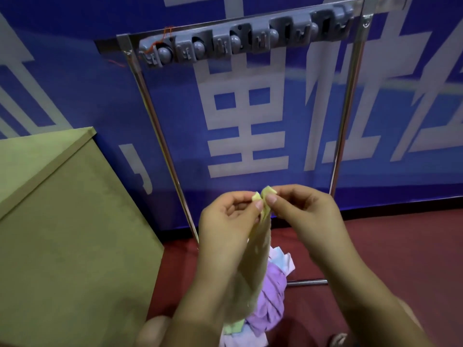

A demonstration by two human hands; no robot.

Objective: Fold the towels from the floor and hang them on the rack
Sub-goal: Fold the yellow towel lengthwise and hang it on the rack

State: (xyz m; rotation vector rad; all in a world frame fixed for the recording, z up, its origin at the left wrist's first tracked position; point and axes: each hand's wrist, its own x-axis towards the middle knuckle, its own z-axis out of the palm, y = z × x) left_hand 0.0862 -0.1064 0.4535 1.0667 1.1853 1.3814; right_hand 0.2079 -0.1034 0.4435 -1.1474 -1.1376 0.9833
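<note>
Yellow towel [253, 266] hangs doubled; other towels [271, 304] heaped on floor (rack [246, 37] bare).

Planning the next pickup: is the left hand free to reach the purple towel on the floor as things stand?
Probably not yet. The left hand pinches a corner of the yellow towel, as does the right hand. That towel hangs in front of the purple towel, partly covering it.

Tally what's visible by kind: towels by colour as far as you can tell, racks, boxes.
Pale yellow towel held up by both hands: 1
Crumpled purple towel on floor: 1
Other pastel towels in pile: count unclear
Metal rack: 1
Cardboard box: 1
Total: 4 plus
</note>
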